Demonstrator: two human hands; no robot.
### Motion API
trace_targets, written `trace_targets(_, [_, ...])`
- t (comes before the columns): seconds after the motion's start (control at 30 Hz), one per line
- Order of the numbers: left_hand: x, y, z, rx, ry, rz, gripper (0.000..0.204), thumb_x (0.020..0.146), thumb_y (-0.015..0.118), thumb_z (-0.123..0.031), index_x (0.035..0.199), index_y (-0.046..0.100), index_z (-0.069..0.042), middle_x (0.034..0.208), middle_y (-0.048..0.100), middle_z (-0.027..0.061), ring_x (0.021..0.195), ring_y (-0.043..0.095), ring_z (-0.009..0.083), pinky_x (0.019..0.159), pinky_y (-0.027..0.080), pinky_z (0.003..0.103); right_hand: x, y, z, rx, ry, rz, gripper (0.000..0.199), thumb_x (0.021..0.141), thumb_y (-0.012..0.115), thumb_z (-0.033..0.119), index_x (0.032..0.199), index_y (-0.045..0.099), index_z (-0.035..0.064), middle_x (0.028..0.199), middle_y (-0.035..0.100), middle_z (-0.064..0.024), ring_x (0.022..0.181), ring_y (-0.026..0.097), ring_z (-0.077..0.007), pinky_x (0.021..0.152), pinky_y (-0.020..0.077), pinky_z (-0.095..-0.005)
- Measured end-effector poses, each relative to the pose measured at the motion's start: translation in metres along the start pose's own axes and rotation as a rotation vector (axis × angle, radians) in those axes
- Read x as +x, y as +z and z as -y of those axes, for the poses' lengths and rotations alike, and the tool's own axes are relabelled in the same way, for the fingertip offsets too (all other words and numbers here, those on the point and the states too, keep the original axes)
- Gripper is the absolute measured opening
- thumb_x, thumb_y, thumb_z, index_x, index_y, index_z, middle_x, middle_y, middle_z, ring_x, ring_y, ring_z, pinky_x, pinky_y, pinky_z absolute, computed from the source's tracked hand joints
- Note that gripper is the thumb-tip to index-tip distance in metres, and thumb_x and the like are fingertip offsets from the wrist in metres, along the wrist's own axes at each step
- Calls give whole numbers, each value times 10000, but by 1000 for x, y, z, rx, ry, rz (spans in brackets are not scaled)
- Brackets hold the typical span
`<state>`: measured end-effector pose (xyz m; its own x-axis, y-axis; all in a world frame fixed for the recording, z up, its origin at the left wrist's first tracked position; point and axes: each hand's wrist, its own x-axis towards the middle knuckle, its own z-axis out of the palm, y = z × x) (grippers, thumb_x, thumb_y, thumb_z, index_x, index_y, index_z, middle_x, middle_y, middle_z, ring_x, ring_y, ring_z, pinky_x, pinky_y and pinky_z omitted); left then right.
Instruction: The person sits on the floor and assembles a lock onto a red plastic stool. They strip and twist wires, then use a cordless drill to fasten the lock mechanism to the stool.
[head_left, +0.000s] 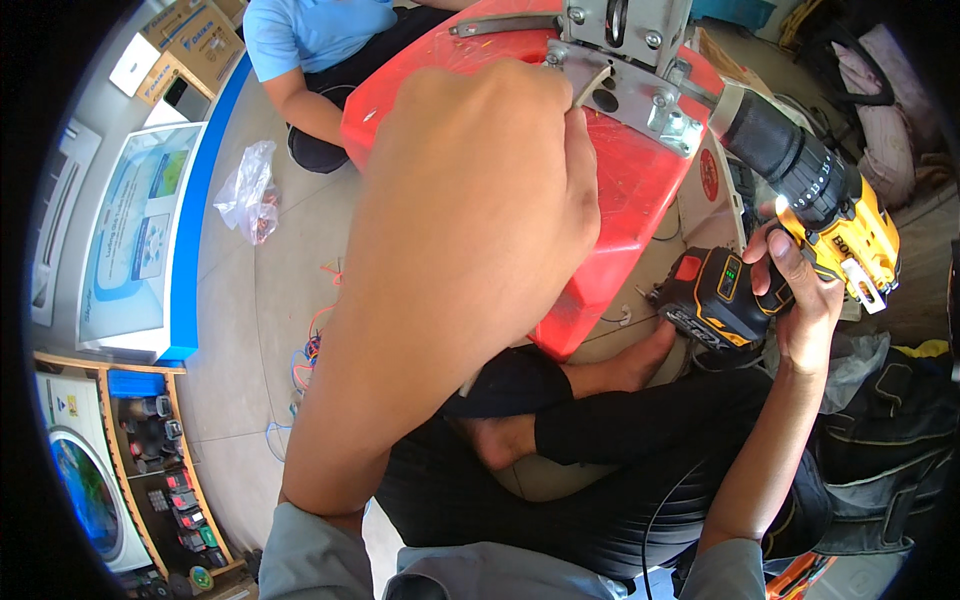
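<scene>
My left hand (480,160) is closed in a fist over a red plastic stool (615,225). A thin pale strip (592,86) sticks out by its fingers; the rest of what it grips is hidden. Beside the fist, a grey metal bracket (625,105) with bolts and holes lies on the stool, its upright part rising at the top edge. My right hand (805,300) is wrapped round the handle of a yellow and black cordless drill (815,185). The drill's front end points at the bolted right side of the bracket; I cannot tell whether it touches.
Across the stool sits another person in a blue shirt (325,40). A clear plastic bag (250,190) and coloured wires (312,350) lie on the tiled floor at left. Cardboard boxes (195,45) and a shelf of tools (170,470) stand farther left. A black bag (885,430) is at right.
</scene>
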<state>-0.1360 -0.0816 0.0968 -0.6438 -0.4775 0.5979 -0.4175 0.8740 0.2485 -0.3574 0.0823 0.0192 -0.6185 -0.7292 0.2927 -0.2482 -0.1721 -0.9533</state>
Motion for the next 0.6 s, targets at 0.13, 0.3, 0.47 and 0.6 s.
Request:
trace_targets(0.13, [3,4,0,34,16,-52,210,899,648,-56,704,593,4,519,537,129,467,506,303,888,368,438,-2,2,1,10,-4,-4,399,897,743,258,1169,641,-16,791,666,-72,607,556,-113,544,425,-228])
trace_targets(0.3, [7,5,-5,-16,57,-23,217,901,647,-60,706,582,11,537,526,157,490,497,335,863,363,465,-2,3,3,11,2,6,396,900,741,266,1163,644,-14,797,671,-62,609,552,-105,545,423,-224])
trace_targets(0.47, [12,5,-15,-17,68,42,224,916,643,-72,732,571,34,569,526,179,510,464,361,631,392,387,-1,1,4,9,8,15,398,907,736,263,1163,640,-27,796,669,-63,612,550,-111,565,426,-235])
trace_targets(0.6, [15,-2,-11,-26,-12,90,198,930,640,-79,784,603,49,575,507,170,490,457,291,507,350,357,-1,0,4,31,17,18,349,905,740,228,1141,658,-16,800,683,-78,612,566,-121,560,435,-247])
